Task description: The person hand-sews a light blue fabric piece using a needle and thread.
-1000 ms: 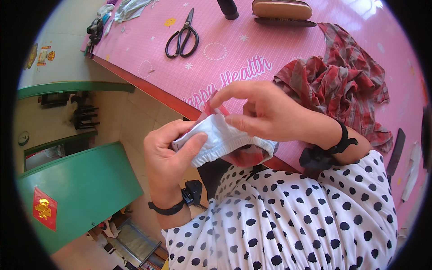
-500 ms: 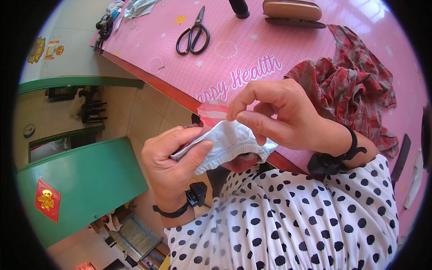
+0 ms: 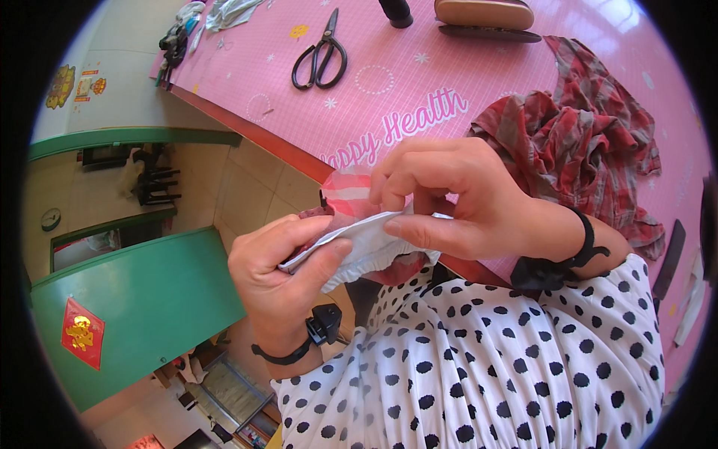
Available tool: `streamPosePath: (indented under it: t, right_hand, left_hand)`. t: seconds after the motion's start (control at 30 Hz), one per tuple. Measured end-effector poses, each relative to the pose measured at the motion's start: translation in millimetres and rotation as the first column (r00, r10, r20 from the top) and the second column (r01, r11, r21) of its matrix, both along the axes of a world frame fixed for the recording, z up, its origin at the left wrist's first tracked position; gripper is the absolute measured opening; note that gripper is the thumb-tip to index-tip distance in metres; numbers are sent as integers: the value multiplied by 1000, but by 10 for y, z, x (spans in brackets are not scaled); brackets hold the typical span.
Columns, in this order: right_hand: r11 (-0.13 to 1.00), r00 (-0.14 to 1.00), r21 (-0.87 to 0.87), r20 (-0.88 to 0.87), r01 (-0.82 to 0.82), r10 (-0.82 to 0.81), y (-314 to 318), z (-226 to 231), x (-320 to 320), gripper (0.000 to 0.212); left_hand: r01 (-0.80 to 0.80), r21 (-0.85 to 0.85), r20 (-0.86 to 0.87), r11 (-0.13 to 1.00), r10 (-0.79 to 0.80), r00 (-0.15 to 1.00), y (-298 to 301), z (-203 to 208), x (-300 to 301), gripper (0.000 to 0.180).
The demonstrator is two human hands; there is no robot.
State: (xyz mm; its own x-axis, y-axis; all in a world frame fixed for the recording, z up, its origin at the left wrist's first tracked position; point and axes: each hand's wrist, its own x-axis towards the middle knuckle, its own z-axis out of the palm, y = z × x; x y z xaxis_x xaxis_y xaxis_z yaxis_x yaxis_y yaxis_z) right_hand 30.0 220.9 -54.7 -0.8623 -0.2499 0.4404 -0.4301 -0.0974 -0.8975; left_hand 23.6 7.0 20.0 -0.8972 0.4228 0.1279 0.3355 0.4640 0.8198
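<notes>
Pale blue-white cloth (image 3: 363, 258) with a gathered, ruffled edge hangs between my hands, in front of my body and off the table edge. My left hand (image 3: 269, 254) is closed on its left end, thumb in front and fingers behind. The thumb of my right hand (image 3: 460, 191) presses the cloth's folded upper edge, with curled fingers behind it. Sheer red-and-white striped material (image 3: 348, 193) sticks up behind the cloth, and more reddish material shows below it. My fingers hide part of the fold.
A pink patterned table (image 3: 247, 67) holds black-handled scissors (image 3: 321, 60), a brown case (image 3: 486, 15), a black cylinder (image 3: 396, 12) and a crumpled red plaid cloth (image 3: 561, 135). A dark flat strip (image 3: 668, 258) lies at the right. A green door (image 3: 142, 299) stands at lower left.
My right hand has come down onto the cloth's upper edge, its thumb pressing there. That edge has flattened into a straighter fold. My left hand has shifted slightly left.
</notes>
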Motion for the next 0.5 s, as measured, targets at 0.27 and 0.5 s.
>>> streamPosePath:
  t: [0.27, 0.5]
  right_hand:
    - [995, 997, 96, -76, 27, -20, 39, 90, 52, 14]
    - [988, 988, -12, -6, -152, 152, 38, 54, 14, 39]
  left_hand:
    - [42, 32, -79, 999, -39, 996, 25, 40, 97, 19]
    - [189, 34, -15, 981, -189, 982, 54, 60, 95, 18]
